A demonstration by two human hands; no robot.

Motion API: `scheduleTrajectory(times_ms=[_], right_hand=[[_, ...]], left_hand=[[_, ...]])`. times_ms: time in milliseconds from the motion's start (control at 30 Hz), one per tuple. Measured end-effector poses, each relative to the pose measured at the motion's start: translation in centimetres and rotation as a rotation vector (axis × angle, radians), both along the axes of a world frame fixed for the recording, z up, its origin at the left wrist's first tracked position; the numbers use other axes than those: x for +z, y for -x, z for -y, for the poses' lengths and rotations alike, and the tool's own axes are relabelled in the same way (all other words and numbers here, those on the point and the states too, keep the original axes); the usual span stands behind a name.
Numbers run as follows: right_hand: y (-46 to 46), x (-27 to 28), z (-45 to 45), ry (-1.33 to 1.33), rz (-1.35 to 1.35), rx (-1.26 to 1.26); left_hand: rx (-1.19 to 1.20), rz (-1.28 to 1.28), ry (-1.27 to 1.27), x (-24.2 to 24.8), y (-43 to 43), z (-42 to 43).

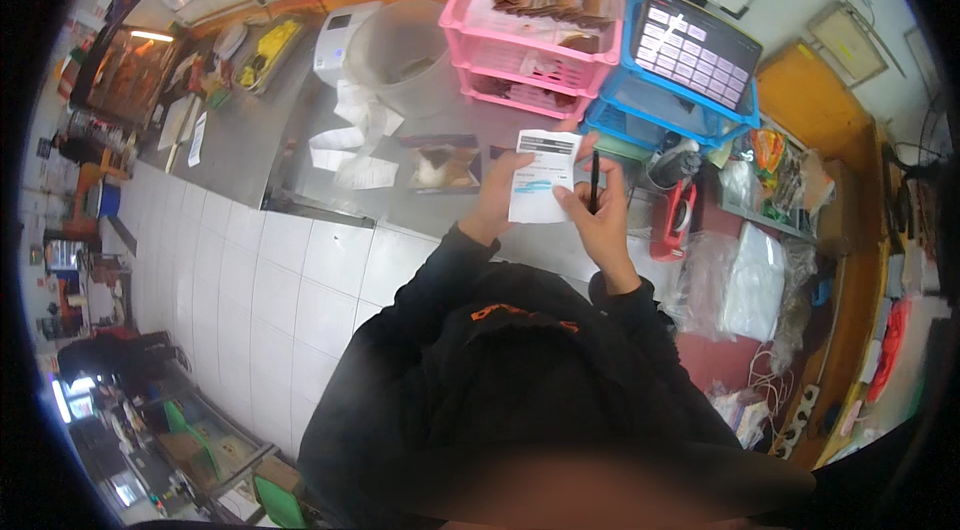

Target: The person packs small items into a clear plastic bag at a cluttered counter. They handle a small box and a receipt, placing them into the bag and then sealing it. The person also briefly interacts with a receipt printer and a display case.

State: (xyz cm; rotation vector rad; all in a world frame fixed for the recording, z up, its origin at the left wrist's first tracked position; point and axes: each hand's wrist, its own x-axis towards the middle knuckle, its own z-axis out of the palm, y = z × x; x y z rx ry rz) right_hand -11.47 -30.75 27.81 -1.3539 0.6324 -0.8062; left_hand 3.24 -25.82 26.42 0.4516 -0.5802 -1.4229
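Observation:
A printed paper receipt (541,207) with a blue highlighter mark is held up in front of me over the steel counter. My left hand (495,192) grips its left edge. Its right edge is pinched by my right hand (606,218), which also holds a dark pen (595,181) upright between the fingers. Below the receipt's left side, a clear plastic packet (444,164) with white and brown contents lies on the counter. A second dark packet is mostly hidden behind my hands.
Pink stacked baskets (536,42) hold brown sachets. Right of them, a tablet (694,46) leans on blue baskets (652,113). A receipt printer (341,42), curled paper strips (360,132) and a translucent bucket (397,64) stand left. A red tape dispenser (673,222) and plastic bags (754,282) lie right.

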Motion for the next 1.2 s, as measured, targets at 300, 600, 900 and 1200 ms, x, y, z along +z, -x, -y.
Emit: scheduleTrajectory(times_ms=[300, 600, 900, 1200], right_hand=[[-2.4, 6.3, -2.5, -0.004, 0.158, 0.083], [-1.5, 10.0, -2.1, 0.255, 0.316, -0.004], [-3.3, 13.1, -4.9, 0.841, 0.020, 0.066], [-3.5, 12.7, -5.4, 0.721, 0.045, 0.076]], left_hand=[[0.038, -0.226, 0.259, 8.8, -0.7, -4.0], [0.213, -0.148, 0.247, 10.6, -2.2, -6.9], [0.200, -0.033, 0.288, 11.7, -2.3, -7.9], [0.225, -0.125, 0.294, 11.8, -2.4, -8.3]])
